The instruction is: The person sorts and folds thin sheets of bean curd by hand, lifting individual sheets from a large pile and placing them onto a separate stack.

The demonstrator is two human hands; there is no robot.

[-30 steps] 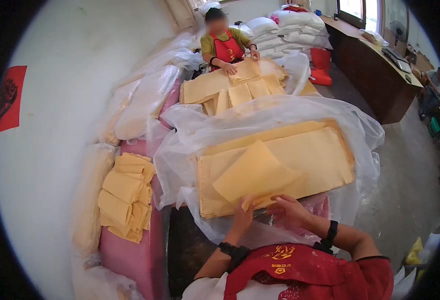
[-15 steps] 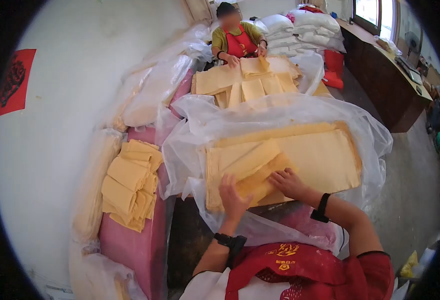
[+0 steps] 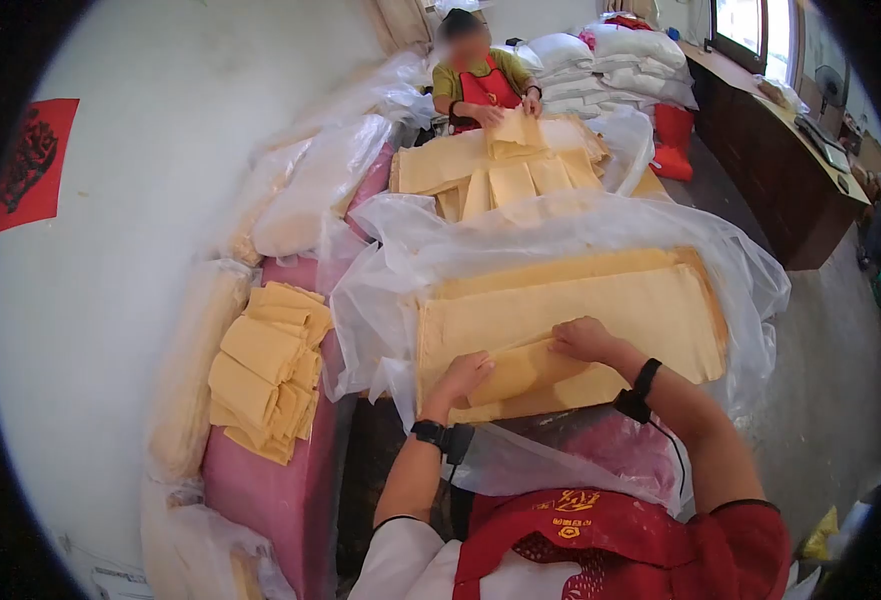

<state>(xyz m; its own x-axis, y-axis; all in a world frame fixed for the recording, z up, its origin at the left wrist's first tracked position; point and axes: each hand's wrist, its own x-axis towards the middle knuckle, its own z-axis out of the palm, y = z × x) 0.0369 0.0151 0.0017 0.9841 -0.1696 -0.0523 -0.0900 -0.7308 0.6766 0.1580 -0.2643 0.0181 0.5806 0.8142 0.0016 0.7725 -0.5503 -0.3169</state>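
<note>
A folded yellow sheet (image 3: 525,372), thin and soft like tofu skin, is held between my two hands over the near edge of a wide stack of such sheets (image 3: 590,305). My left hand (image 3: 467,378) is closed on its left end. At its upper right edge, my right hand (image 3: 582,340) pinches it, fingers curled. The held sheet's near part is raised a little from the stack. Translucent plastic film (image 3: 360,300) lies around and under the stack.
Folded yellow sheets (image 3: 265,370) lie piled on a pink surface (image 3: 260,510) at left. Across from me, a person in a red apron (image 3: 487,90) handles sheets at another stack (image 3: 440,165). White sacks (image 3: 635,60) and a long brown counter (image 3: 760,150) stand behind.
The sheet, previously lying slanted and partly folded across the stack's left, is now drawn to the near edge as a narrower fold. My right hand moved up and right; both hands now grip it.
</note>
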